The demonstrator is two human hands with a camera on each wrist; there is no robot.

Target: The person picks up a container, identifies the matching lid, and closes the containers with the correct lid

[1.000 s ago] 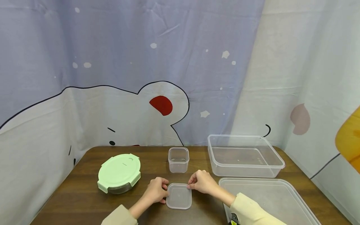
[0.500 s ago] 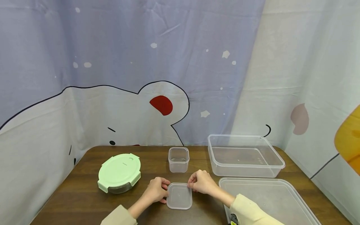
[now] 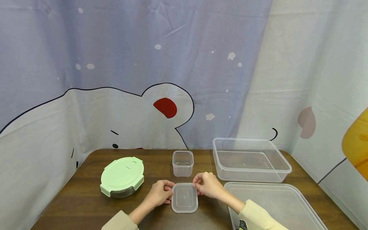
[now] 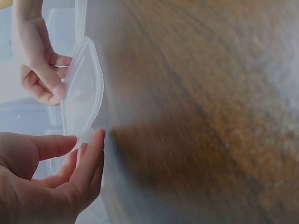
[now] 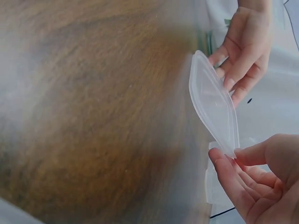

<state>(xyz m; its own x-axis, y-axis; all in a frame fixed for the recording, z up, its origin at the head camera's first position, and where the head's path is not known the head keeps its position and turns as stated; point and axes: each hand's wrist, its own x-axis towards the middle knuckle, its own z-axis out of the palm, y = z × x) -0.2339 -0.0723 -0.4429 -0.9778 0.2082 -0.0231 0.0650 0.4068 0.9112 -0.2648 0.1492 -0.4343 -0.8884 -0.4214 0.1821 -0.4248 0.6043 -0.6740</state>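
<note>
"Grip?"
"I see the left hand (image 3: 158, 193) and right hand (image 3: 209, 185) pinching opposite edges of the small square lid (image 3: 184, 198), probably to keep it steady."
"Where's that?"
"Lower centre of my head view, below the open square tub (image 3: 183, 170)."

Small lid (image 3: 185, 198) before small tub (image 3: 182, 171); lidded container (image 3: 123, 174) left, large tub (image 3: 253, 175) right.
</note>
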